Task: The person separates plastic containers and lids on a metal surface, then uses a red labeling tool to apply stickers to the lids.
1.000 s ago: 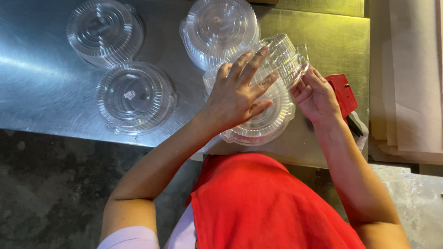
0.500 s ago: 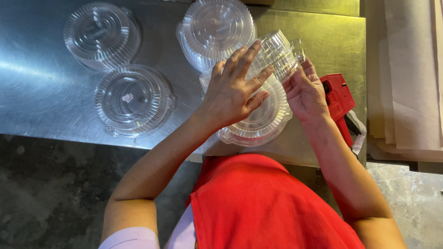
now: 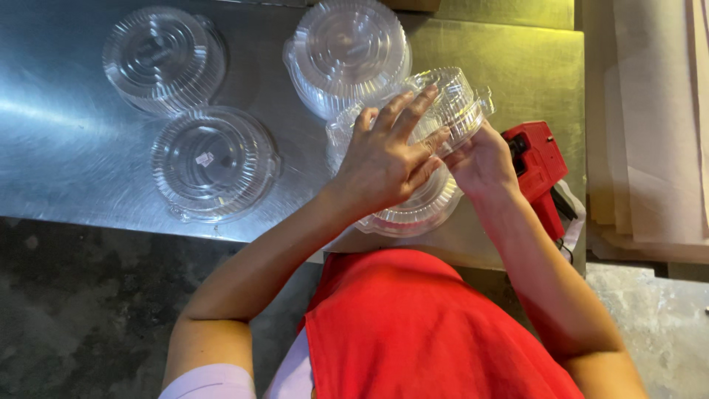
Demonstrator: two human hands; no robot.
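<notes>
i look down at a shiny metal bench [image 3: 66, 148] and both my hands are busy on one clear plastic clamshell box [image 3: 450, 103]. my left hand [image 3: 388, 159] lies flat on top with the fingers spread wide, and i think it presses down so the slippery box cannot slide. my right hand [image 3: 480, 159] is curled at the right edge and pinches the rim of the raised lid, which tilts up by the fingertips. the box sits near the front edge of the bench, close to my red apron [image 3: 421, 332], which i think keeps it easy to reach. its lower half [image 3: 413, 214] pokes out under my left palm. three more clear round boxes rest apart from it: one at the far left [image 3: 162, 59], one nearer the front left [image 3: 210, 162], and one at the back [image 3: 347, 52] that touches or sits just beside the box i hold; i cannot tell which. they look shut and set aside, out of the way of my arms. a red label gun [image 3: 535, 166] lies just to the right of my right hand, close enough to grab. pale sheets of paper [image 3: 650, 125] are stacked at the far right.
</notes>
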